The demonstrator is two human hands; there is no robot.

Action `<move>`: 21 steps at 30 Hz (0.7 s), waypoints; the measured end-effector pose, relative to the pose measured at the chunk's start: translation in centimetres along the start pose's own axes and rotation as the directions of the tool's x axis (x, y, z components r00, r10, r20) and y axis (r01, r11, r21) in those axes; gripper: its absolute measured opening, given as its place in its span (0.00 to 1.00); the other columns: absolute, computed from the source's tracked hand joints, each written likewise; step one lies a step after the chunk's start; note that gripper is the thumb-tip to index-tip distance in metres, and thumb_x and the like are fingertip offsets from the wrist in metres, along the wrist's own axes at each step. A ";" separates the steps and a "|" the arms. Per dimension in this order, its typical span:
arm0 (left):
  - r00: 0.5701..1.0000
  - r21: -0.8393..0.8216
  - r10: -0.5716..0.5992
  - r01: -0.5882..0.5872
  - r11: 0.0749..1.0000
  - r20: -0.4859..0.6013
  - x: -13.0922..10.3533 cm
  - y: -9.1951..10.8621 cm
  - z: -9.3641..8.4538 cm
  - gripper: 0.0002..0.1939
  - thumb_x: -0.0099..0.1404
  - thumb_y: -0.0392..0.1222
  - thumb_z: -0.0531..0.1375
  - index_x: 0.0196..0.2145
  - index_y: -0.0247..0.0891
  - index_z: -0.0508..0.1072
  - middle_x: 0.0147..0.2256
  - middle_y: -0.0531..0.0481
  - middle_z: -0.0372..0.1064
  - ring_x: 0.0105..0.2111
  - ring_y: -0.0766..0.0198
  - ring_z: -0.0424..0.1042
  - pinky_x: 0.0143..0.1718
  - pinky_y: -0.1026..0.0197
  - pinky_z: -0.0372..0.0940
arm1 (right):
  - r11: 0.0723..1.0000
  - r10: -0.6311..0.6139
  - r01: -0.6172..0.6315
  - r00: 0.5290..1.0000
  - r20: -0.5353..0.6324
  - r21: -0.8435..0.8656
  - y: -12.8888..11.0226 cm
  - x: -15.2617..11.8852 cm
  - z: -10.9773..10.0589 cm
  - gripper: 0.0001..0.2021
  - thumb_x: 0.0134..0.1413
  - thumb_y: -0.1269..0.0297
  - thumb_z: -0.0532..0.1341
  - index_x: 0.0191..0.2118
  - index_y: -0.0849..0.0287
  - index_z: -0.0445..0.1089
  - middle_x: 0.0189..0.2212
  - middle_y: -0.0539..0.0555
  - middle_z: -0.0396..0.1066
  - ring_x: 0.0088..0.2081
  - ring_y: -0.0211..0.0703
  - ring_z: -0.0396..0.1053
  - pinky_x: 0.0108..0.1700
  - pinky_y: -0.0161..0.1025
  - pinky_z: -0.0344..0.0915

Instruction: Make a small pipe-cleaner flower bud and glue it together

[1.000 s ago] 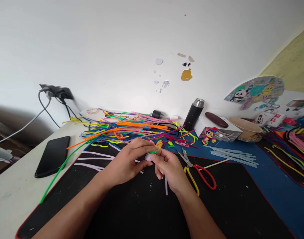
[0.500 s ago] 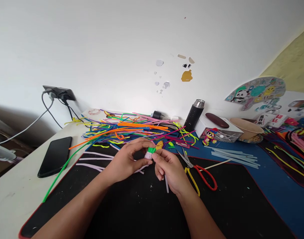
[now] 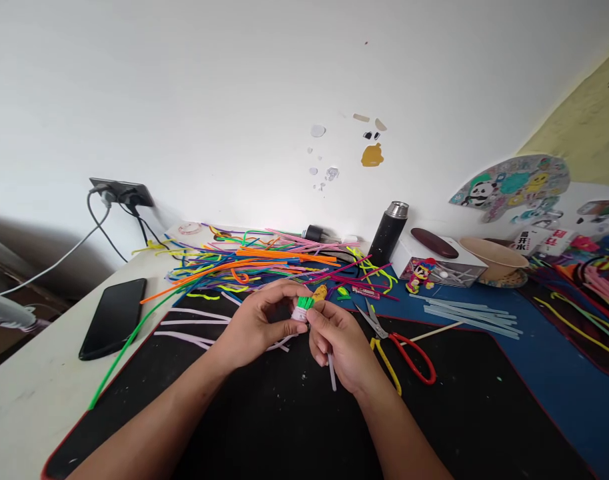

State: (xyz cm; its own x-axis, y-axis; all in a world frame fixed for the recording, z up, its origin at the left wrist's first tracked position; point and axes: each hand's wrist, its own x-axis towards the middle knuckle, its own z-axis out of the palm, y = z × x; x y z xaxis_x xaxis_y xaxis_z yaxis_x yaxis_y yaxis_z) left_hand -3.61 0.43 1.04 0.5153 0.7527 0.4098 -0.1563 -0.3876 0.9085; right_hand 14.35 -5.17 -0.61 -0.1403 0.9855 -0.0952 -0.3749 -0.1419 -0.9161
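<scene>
Between my two hands is a small bundle of green pipe cleaners (image 3: 305,303) with a white-lilac pipe cleaner (image 3: 299,314) wound round it. My left hand (image 3: 262,320) pinches the bundle from the left, thumb below and fingers over the top. My right hand (image 3: 337,333) is closed at the bundle's right side, thumb and forefinger pinching the wrapping strand. The strand's free end (image 3: 332,373) hangs below that hand. Just behind the fingers lies a yellow twisted piece (image 3: 320,293). Scissors (image 3: 399,340) with red and yellow handles lie open to the right of my right hand.
A heap of coloured pipe cleaners (image 3: 254,257) covers the back of the table. Lilac pipe cleaners (image 3: 194,323) lie left on the black mat (image 3: 284,427). A phone (image 3: 113,317) is farther left. Glue sticks (image 3: 472,317), a thermos (image 3: 388,233) and a white box (image 3: 402,257) stand or lie right.
The camera view has shifted slightly. Both hands keep nearly the same hold on the bundle, and the hanging strand end has swung slightly left.
</scene>
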 end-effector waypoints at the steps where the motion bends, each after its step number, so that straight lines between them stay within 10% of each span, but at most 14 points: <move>1: 1.000 -0.005 0.000 0.000 1.000 -0.009 0.0 0.0 0.1 0.20 0.63 0.39 0.74 0.53 0.44 0.81 0.49 0.44 0.76 0.49 0.55 0.74 0.52 0.54 0.67 | 1.000 0.000 0.000 1.000 0.004 0.004 0.0 0.0 0.0 0.21 0.56 0.45 0.73 0.34 0.58 0.70 0.14 0.39 0.59 0.13 0.30 0.56 0.17 0.30 0.48; 21: 0.986 -0.274 -0.157 0.167 0.947 0.057 -0.1 0.3 0.3 0.16 0.68 0.43 0.70 0.53 0.40 0.81 0.49 0.42 0.79 0.49 0.55 0.76 0.52 0.55 0.70 | 1.000 -0.028 0.028 0.999 0.018 -0.012 -0.1 -0.1 0.2 0.20 0.58 0.46 0.72 0.36 0.60 0.75 0.13 0.39 0.56 0.14 0.30 0.53 0.19 0.32 0.48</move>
State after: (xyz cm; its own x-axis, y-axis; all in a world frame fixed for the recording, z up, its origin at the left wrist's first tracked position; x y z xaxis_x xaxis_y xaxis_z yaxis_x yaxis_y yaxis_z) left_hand -3.43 0.11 1.26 0.5808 0.7727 0.2563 -0.2926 -0.0957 0.9514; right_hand 14.19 -5.26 -0.43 -0.1458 0.9873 -0.0624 -0.3679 -0.1127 -0.9230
